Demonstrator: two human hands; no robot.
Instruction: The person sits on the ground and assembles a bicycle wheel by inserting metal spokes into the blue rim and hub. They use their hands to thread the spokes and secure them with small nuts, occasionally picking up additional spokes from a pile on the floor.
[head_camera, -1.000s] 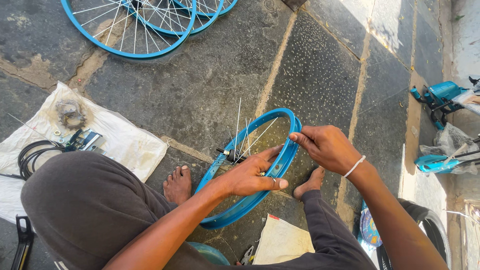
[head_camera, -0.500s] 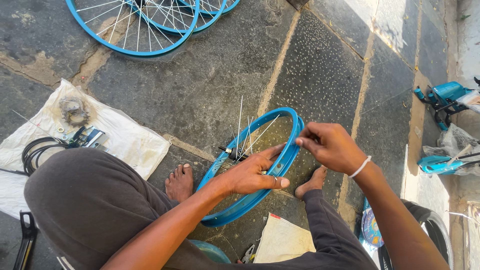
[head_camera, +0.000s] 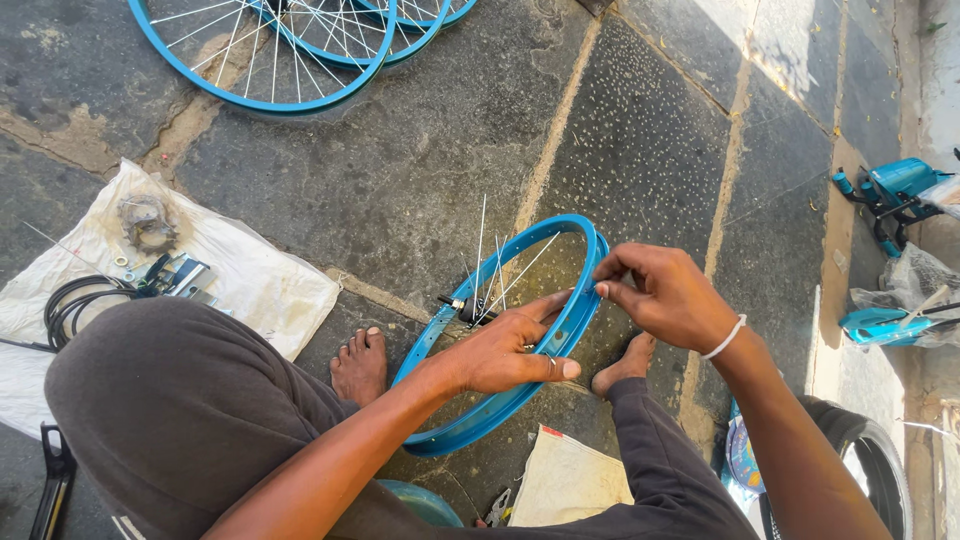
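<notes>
1. Head view, hidden or unclear: the finished blue wheels (head_camera: 270, 50) are cut off by the top edge; the near part of the blue rim (head_camera: 505, 400) passes behind the left forearm; the small part pinched at the right fingertips is too tiny to identify; the items on the white sack (head_camera: 250, 280) at the left, a black cable coil (head_camera: 70, 305) and some metal parts, are hard to make out; a tyre (head_camera: 880, 470) is cut off at the lower right
2. Head view, the rim: it stands tilted on the stone floor (head_camera: 420, 170) between the person's bare feet, a hub (head_camera: 468, 308) and loose thin spokes (head_camera: 495, 270) rising inside it
3. Head view, left hand (head_camera: 505, 350): fingers (head_camera: 545, 305) spread fairly wide and laid across the rim, thumb pressed on its outer face, gripping it steady
4. Head view, right hand (head_camera: 665, 295): fingers curled in, thumb and forefinger pinched together just beside the rim's upper right edge, touching or nearly touching it; whether they hold a spoke end cannot be told
</notes>
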